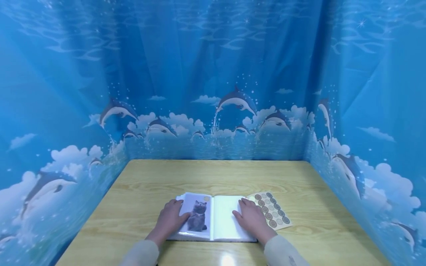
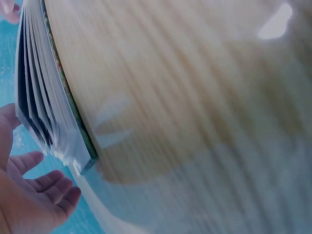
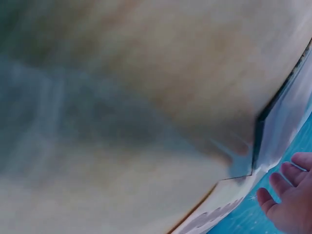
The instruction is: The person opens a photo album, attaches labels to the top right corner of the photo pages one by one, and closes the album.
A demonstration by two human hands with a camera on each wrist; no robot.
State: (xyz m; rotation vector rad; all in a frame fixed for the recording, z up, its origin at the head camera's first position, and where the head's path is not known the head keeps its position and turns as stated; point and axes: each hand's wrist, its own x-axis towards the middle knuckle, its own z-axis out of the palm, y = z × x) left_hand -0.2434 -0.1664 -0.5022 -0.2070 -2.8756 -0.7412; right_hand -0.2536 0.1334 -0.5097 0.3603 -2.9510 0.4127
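Observation:
A photo album (image 1: 228, 214) lies spread on the wooden table. Its left page bears a picture of a grey cat (image 1: 197, 218), with a small round pale sticker (image 1: 206, 198) in the upper right corner; the right page is plain white. My left hand (image 1: 170, 217) rests at the left page's outer edge, thumb toward the cat. At the right page's outer edge lies my right hand (image 1: 253, 218), fingers loosely extended. Partly under that hand, a sheet of round stickers (image 1: 272, 210) sticks out to the right. In the left wrist view, the album's stacked pages (image 2: 41, 87) fan beside my relaxed fingers.
The wooden table (image 1: 159, 177) reflects a bright light (image 1: 227, 258) near its front edge. Blue curtains with dolphins (image 1: 213, 74) hang along the back and both sides of the table.

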